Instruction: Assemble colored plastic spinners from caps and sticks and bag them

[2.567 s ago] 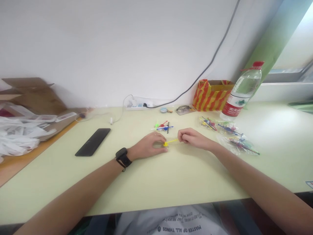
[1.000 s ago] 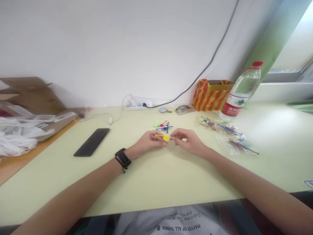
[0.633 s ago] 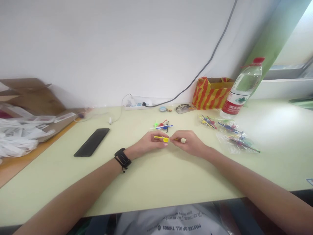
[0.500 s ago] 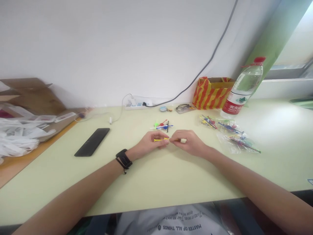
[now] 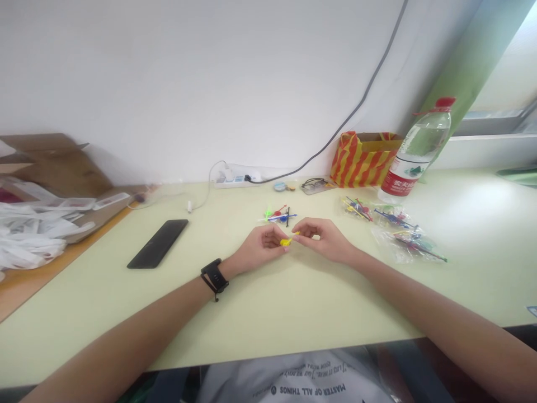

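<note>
Between my two hands, just above the table, is a small yellow plastic piece (image 5: 286, 242) with a thin stem. My left hand (image 5: 263, 246), with a black watch on the wrist, pinches its wider part between thumb and fingers. The fingertips of my right hand (image 5: 321, 238) are closed on the stem's other end; a yellow tip shows there. Its exact shape is partly hidden by my fingers. Just beyond my hands lies a small pile of similar plastic pieces (image 5: 279, 216) in green, red, blue, white and black.
Clear bags of coloured plastic pieces (image 5: 394, 217) lie to the right, before a water bottle (image 5: 415, 154) and a striped paper bag (image 5: 364, 162). A black phone-like slab (image 5: 158, 244) lies left. A power strip (image 5: 237, 178) sits by the wall; a cardboard box (image 5: 54, 162) stands far left.
The yellow piece has turned between my hands, so its wider part now shows at the left fingertips. My right hand has lifted slightly and its fingers have shifted.
</note>
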Demonstrator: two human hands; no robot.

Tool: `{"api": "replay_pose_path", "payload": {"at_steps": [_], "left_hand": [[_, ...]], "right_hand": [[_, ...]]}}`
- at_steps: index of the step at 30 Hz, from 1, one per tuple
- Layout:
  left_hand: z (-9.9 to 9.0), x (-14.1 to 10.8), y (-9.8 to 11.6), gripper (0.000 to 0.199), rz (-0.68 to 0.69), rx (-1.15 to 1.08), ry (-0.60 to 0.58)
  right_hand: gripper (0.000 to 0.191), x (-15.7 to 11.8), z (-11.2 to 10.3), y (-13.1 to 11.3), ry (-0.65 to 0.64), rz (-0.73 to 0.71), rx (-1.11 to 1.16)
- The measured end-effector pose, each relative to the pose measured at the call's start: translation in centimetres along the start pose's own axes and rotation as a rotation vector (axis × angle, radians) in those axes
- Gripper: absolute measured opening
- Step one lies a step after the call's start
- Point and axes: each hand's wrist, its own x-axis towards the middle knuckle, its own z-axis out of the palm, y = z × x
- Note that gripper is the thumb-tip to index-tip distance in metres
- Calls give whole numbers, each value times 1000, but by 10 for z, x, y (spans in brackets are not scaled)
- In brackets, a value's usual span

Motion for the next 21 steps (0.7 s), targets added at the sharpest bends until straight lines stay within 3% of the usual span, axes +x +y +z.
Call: {"api": "replay_pose_path", "payload": {"at_steps": [5,13,17,21], "left_hand": [[1,0,-2,31,-33,-51,-13],[0,3,3,31,37,-78,131],[7,1,8,27,103,-98,233],[10,-1,9,24,78,-147,238]], "right_hand": [[28,-1,2,-6,-26,23,207],[36,-1,1,-3,-122,137,268],[42,-4,13,-5,-250,208,446],[54,-7,26,-11,-306,231,620]]}}
